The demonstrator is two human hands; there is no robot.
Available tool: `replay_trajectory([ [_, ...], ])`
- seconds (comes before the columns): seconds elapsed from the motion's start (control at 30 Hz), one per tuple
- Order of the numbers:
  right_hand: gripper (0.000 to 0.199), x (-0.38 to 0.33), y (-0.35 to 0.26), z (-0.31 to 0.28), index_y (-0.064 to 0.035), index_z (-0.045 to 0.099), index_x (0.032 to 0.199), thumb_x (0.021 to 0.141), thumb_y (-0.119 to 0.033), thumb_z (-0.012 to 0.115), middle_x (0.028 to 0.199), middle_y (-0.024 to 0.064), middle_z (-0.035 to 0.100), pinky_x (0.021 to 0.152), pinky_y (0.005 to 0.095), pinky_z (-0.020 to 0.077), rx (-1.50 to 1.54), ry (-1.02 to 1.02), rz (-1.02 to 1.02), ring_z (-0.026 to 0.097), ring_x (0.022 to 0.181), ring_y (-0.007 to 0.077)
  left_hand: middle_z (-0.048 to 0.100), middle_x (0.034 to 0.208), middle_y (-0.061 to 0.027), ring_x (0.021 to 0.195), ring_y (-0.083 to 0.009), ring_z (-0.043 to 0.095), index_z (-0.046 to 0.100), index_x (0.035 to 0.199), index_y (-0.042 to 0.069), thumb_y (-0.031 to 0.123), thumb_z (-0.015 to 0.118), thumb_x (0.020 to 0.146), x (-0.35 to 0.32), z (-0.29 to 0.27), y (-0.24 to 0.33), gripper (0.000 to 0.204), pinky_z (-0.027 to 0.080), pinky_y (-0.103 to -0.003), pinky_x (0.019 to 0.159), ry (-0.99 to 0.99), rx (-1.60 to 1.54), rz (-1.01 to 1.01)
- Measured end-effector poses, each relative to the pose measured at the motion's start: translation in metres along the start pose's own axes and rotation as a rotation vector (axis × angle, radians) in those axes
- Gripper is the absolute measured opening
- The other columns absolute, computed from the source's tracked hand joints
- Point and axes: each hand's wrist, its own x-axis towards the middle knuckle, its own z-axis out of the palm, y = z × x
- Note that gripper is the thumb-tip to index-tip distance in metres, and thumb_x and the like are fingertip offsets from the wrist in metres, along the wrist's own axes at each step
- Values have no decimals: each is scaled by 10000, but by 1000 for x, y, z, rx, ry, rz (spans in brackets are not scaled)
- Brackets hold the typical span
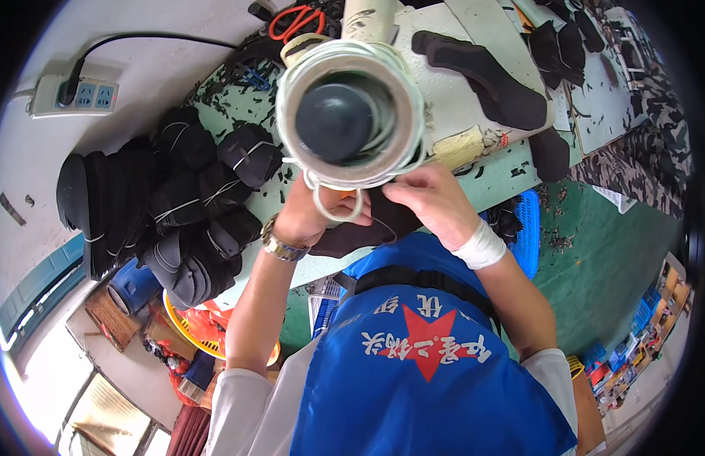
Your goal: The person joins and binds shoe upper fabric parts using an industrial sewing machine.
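Between my hands lies a dark, flat, insole-like piece (368, 228) at the near edge of the table. My left hand (314, 213), with a metal watch at the wrist, is closed at its left side, the fingers partly hidden. A small orange bit (346, 195) shows by these fingers; its kind is unclear. My right hand (436, 199), white wrap round the wrist, pinches near the piece's far right edge. Above both hands a round tube end (286, 114) wound with white cord (322, 204) blocks part of the view. A thin string runs across the dark piece.
Bundles of black insoles (177, 205) tied with white string are heaped at the left. Loose black pieces (489, 80) lie on the pale board at the right. Red-handled scissors (298, 23) rest at the back. A blue basket (527, 232) stands below the table's right side.
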Motion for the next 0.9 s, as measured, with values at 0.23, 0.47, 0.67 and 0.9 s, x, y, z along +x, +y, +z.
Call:
replay_trajectory([
  [0.23,206,-27,-9,36,-54,579,755,889,-200,638,734,18,578,566,250,488,802,31,436,557,601,102,659,896,-129,617,-223,679,563,1109,-37,101,641,882,-12,-24,23,277,597,-303,541,-96,288,-213],
  [0.47,235,-17,-1,59,5,600,1086,960,-179,528,1029,121,670,756,355,576,1025,37,365,685,874,229,681,832,-51,683,-113,616,678,973,22,144,705,808,4,-35,61,207,508,-258,608,-248,486,124],
  [0.67,110,-26,2,9,40,636,905,848,-27,702,714,-38,582,511,166,366,438,499,-72,468,617,-2,657,738,-132,626,-178,650,628,951,-66,91,508,936,21,-39,-17,198,534,-284,519,-123,285,124],
  [0.9,81,12,-46,-104,-20,645,817,743,-53,655,767,105,589,607,369,508,-1136,946,-752,599,696,286,708,871,-122,787,-221,679,676,954,-9,352,803,757,-24,-38,-48,430,529,-330,713,67,1044,120],
])
